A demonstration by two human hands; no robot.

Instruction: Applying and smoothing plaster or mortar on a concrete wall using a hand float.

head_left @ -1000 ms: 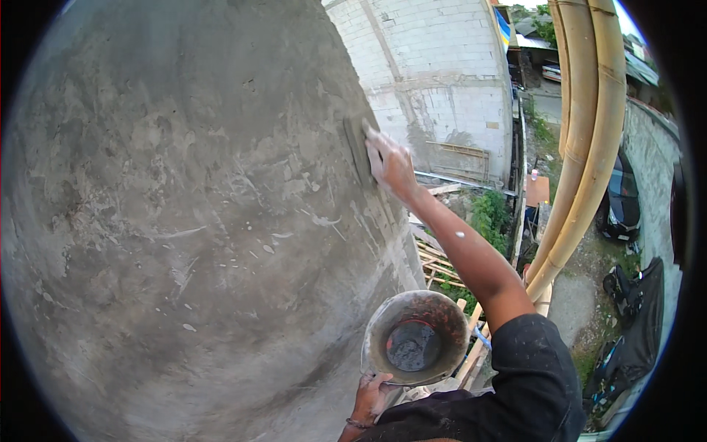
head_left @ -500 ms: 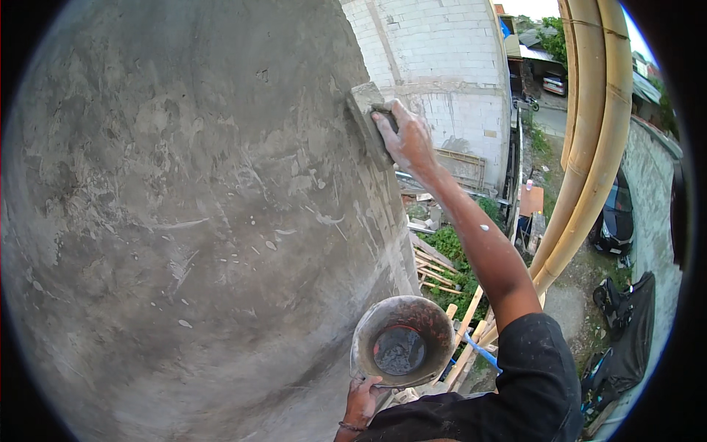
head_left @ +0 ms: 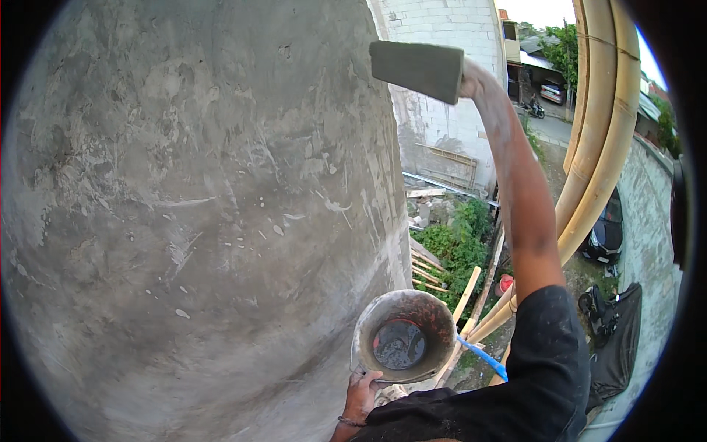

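A flat grey plastering float (head_left: 420, 70) is raised at the wall's right edge, its smooth face turned into view. My right hand (head_left: 475, 79) is closed on it from behind; the float hides most of the fingers. Below, my left hand (head_left: 361, 394) grips the rim of a bucket (head_left: 444, 324), thumb over the edge. The bucket tilts so its inside shows, with dark wet slurry (head_left: 401, 345) at the bottom. On the left, the grey plastered wall (head_left: 191, 184) has pale smears and splashes across it.
Thick bamboo poles (head_left: 596, 110) rise at the right, past my right arm. Well below lie green plants (head_left: 464, 236), loose timber strips (head_left: 428, 271) and a dark parked car (head_left: 607, 228). A white block wall (head_left: 442, 26) stands beyond the plastered edge.
My right hand has lifted the float off the wall edge, moving up and right, and turned its flat face into view. My left hand still grips the bucket in nearly the same place.
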